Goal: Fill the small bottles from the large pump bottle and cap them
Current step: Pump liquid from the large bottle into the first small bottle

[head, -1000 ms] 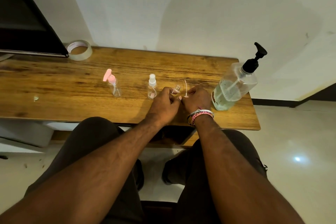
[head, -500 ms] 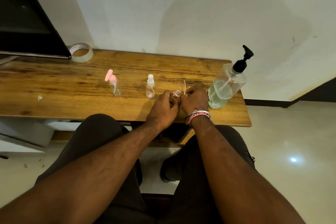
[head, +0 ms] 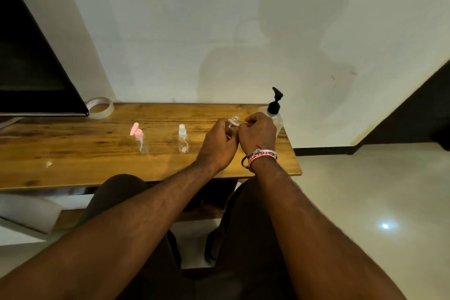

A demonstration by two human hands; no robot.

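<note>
A person seated at a wooden desk (head: 73, 158) works with both hands raised just above its right end, the large pump bottle (head: 274, 114) serving as the fixed mark: it stands upright at the desk's far right corner, its black pump head above a clear body, directly behind the right hand (head: 258, 134) and partly hidden by it. The left hand (head: 218, 146), just left of that, curls its grip round a small clear bottle (head: 233, 122), whose threaded neck pokes out tilted up and toward the pump bottle, so its long axis leans toward the spout it must meet. The right hand's grip is curled closed beside that neck; whatever it pinches, perhaps the removed cap, is hidden, and this cannot be told for sure. The open mouth appears uncapped, which suggests the filling step is next; the right hand, nearer the pump, seems best placed to press it while the left brings the neck under the nozzle. Nothing stands between the small bottle and the pump bottle except the right hand itself. Farther left of the pump bottle, well apart from the hands, a white-capped spray bottle (head: 183, 140) and then a pink-capped bottle (head: 140, 139) stand upright, both capped and looking empty. At the desk's far left edge lies a roll of clear tape (head: 100, 107) beside a dark monitor (head: 31, 68). Bracelets (head: 261, 154) ring the right wrist.
</note>
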